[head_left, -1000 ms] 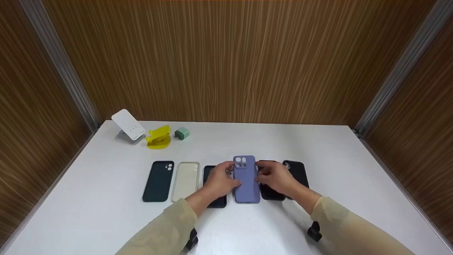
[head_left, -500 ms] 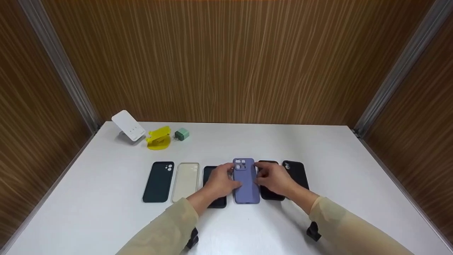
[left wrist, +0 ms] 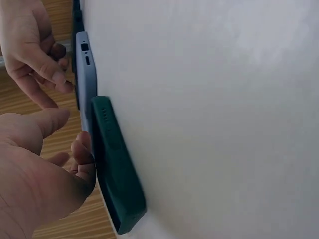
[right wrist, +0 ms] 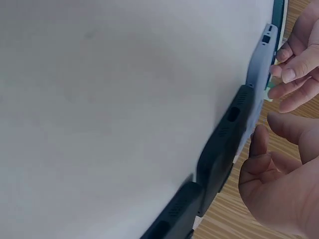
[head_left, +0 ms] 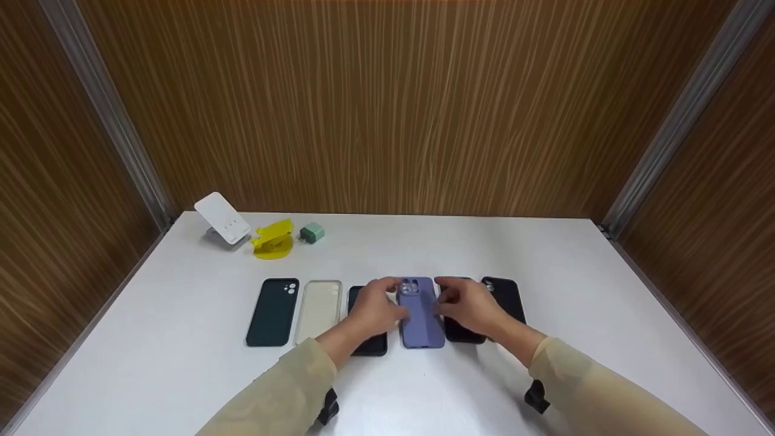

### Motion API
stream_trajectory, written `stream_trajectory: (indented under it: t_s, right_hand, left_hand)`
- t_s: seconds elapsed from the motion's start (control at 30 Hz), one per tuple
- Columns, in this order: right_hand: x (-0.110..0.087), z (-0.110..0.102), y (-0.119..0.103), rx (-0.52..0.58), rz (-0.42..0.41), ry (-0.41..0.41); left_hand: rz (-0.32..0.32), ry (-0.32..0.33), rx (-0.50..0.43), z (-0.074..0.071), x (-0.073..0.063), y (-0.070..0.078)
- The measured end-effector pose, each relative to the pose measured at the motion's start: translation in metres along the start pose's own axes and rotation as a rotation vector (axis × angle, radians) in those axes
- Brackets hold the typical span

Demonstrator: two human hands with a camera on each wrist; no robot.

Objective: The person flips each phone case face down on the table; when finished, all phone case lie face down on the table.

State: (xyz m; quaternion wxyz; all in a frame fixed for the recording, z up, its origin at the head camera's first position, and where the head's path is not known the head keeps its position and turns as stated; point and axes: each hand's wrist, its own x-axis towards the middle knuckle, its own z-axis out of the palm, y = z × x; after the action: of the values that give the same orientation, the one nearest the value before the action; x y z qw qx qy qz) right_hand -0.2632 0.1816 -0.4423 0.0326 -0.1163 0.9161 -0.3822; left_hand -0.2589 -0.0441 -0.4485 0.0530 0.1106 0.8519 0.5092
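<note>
Tabletop point(head_left: 387, 393), seen first in the head view, is white and carries a row: from my left, a dark green case point(head_left: 272, 315), a cream case point(head_left: 319, 309), a dark case point(head_left: 370, 347), the purple case point(head_left: 422, 321), a black case point(head_left: 463, 333) and an outer black case point(head_left: 507, 297). The purple case lies between my left grip point(head_left: 372, 309) and my right grip point(head_left: 472, 303), its camera cutouts at the far end. My left grip reaches over the dark case, my right over the black case. Toward the back left are a tilted white stand point(head_left: 223, 217), a yellow stand point(head_left: 273, 239) and a small green block point(head_left: 312, 233).

From my left wrist, the dark case shows green, nearest to the camera, with the purple case just past it. My left grip is apart, thumb and fingers spaced, right by the purple case's edge.

From my right wrist, my right grip is likewise apart beside the purple case, with the two black ones in front. Whether either grip touches the purple case, I cannot tell.
</note>
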Motion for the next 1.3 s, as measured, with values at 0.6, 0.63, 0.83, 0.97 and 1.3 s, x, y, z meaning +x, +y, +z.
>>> stream_trajectory:
  t_s: [0.6,0.63,0.83,0.97,1.3]
  right_hand:
    - [0.006,0.020,-0.035,0.102,-0.054,-0.037]
    - [0.006,0.022,-0.036,0.098,-0.055,-0.036]
    - [0.010,0.037,-0.046,0.114,-0.093,-0.058]
    - [0.014,0.046,-0.050,0.119,-0.139,-0.084]
    - [0.016,0.061,-0.053,0.044,-0.120,-0.134]
  left_hand:
    - [-0.113,0.063,0.038,-0.067,-0.012,-0.015]
    - [-0.109,0.060,0.044,-0.069,-0.013,-0.018]
    - [-0.097,0.036,0.076,-0.075,-0.017,-0.031]
    - [-0.100,0.040,0.102,-0.076,-0.018,-0.037]
    - [-0.069,0.046,0.138,-0.074,-0.021,-0.048]
